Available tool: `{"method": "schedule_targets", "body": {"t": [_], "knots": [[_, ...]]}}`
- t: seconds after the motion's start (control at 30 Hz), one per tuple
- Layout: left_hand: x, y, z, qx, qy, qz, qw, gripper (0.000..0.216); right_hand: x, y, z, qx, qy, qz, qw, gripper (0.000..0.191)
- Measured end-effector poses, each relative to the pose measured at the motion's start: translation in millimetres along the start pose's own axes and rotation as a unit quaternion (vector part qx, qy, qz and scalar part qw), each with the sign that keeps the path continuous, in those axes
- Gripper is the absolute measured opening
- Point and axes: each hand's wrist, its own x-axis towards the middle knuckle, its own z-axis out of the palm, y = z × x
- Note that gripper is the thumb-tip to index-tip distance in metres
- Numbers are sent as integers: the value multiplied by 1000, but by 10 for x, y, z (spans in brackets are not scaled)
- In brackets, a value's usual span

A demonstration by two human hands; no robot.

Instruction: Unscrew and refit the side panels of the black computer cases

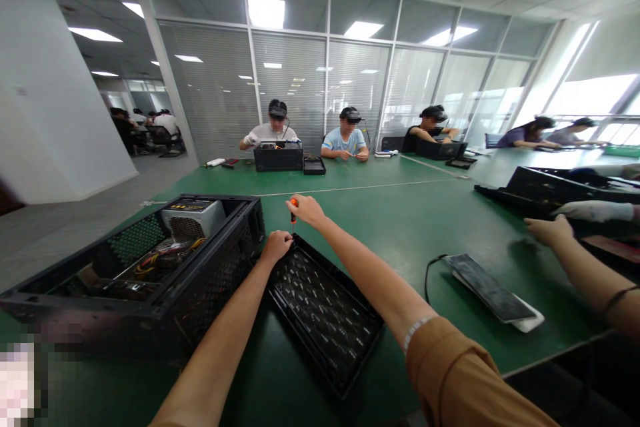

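Observation:
My right hand point(307, 210) is wrapped round a screwdriver point(293, 215) with an orange and black handle. The screwdriver stands upright, its thin shaft pointing down at the far corner of a black computer case front panel point(325, 307). Close by the tip, my left hand point(278, 245) has its fingers pinched together at that same corner; whatever they hold is too small to make out. The panel lies on the green table with its hollow, ribbed side up. Left of it, against my left forearm, lies an open black computer case point(165, 310) on its side.
Inside the case are a silver power supply point(194, 219) and coloured cables point(160, 257). A phone point(490, 287) with a cable lies on the green table point(400, 227) to the right. Beyond it a co-worker's bare hand and gloved hand point(597, 211) are at another black case point(545, 187). Several people sit across.

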Motion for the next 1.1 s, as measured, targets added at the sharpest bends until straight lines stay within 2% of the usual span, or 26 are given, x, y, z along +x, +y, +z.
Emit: {"method": "schedule_targets", "body": {"t": [0.3,0.53,0.63,0.77,0.87,0.97,1.03,1.1], "knots": [[-3,21,-22,-4,-3,-4,1000,18,-85,-29,-23,-62,17,-17,998,54],[-18,43,-37,-13,1,-1,1000,16,-116,-109,14,-60,48,41,996,57],[-33,65,-52,-17,7,-1,1000,15,-133,-155,55,-59,51,60,995,50],[-67,120,-110,-29,21,-1,999,13,-178,-148,53,-27,60,38,997,33],[-111,201,-190,-45,33,-2,998,18,-261,-80,-74,1,97,1,995,28],[-229,361,-343,-57,43,1,997,25,-457,-14,-324,7,134,-39,990,28],[-404,523,-533,-64,48,34,996,22,-690,2,-530,-15,139,-78,987,29],[-686,708,-822,-67,58,93,992,20,-1010,-7,-736,-52,124,-132,982,30]]}}
